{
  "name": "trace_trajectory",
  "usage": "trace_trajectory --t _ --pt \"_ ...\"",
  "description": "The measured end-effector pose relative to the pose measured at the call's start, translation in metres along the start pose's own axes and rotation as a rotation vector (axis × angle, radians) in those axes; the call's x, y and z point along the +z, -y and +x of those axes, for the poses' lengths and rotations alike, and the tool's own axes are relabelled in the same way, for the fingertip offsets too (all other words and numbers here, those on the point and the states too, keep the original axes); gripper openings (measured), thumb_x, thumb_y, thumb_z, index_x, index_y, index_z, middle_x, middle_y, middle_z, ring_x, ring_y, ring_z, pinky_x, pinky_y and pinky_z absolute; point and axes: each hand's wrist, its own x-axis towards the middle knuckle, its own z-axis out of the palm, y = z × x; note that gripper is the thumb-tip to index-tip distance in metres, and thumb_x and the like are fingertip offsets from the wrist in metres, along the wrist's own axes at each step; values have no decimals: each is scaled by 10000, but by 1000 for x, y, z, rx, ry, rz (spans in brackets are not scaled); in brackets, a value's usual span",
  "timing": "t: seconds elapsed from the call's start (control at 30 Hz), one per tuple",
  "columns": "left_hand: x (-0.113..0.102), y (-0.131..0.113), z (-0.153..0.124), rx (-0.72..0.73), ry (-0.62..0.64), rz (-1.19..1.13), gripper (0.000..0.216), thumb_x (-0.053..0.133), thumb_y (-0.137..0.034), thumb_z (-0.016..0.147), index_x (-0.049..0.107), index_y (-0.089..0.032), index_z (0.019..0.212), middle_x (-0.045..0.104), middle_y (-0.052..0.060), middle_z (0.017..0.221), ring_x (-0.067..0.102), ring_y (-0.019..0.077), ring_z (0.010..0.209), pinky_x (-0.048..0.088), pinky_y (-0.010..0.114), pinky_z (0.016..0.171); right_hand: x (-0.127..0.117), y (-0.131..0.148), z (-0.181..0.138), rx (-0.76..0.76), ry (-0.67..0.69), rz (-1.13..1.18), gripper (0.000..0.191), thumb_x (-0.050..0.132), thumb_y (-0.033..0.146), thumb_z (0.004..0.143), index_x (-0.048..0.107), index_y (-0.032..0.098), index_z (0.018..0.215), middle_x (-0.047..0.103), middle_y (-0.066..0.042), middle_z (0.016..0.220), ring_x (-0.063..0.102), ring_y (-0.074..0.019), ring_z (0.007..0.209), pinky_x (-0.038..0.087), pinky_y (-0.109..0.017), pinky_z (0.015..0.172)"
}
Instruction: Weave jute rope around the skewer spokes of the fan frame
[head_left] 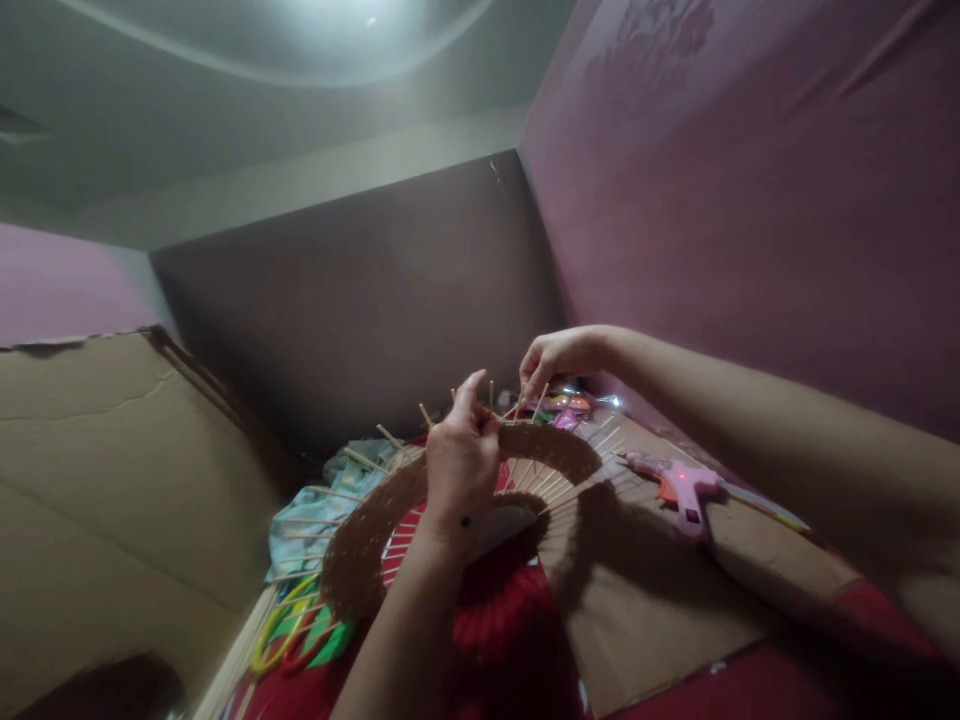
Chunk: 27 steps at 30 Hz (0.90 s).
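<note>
We have our left hand [461, 460] closed on the far rim of the round brown woven ring [360, 560]. Thumb and fingers are pinched together where the thin wooden sticks [559, 487] stand up out of the weave. Our right hand [559, 358] sits just beyond the ring's far edge, fingertips nipped together at the stick tips. We cannot tell whether they hold a stick or a fine strand, as it is too small and dim. The ring lies tilted over the red cloth [510, 640] and the flat brown cardboard sheet [660, 600], with its near edge toward us.

We judge this to be fine weaving at the rim. To do it well, the left hand should pin the ring firmly so it does not swivel while the right works one stick at a time. We want an even pull, snug against the row below, without bending the neighbouring sticks out of their spacing. The pink plastic glue gun [682, 490] lies to the right of the ring with a light glowing on it, so we should mind our right forearm near its nozzle.
</note>
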Motion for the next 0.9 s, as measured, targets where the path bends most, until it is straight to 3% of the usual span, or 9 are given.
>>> trace_trajectory --t 0.23,0.4,0.63,0.73,0.9 --pt "1 7 2 -24 6 -88 530 516 -119 747 507 -271 1255 656 -33 681 573 96 528 483 208 527 -21 -6 -27 -248 -13 111 182 742 228 610 606 109 627 499 39 501 406 -41 456 316 -182 439" --pt "3 11 1 23 -13 -69 521 505 -135 767 485 -246 1276 655 -22 689 585 103 544 487 214 527 -12 -14 -30 -107 34 47 208 737 258 610 591 110 615 513 36 505 400 -36 435 280 -179 402" --pt "-1 7 1 43 -6 -17 517 507 -107 754 501 -205 1261 664 -2 695 595 118 559 504 234 542 5 -13 -13 80 -97 -42 88 672 175 621 601 127 643 494 43 466 412 -60 411 289 -192 394" --pt "-2 7 1 43 17 -16 496 511 -113 755 514 -213 1240 660 -9 691 603 122 575 504 235 558 8 -13 -3 140 4 -70 154 700 176 578 631 112 700 511 43 491 422 -59 429 301 -185 407" --pt "-7 4 1 71 77 40 483 502 -112 769 492 -216 1240 653 -15 697 618 128 616 506 238 603 11 -22 8 114 185 16 242 748 224 532 580 106 658 513 45 523 441 -47 460 324 -168 433"
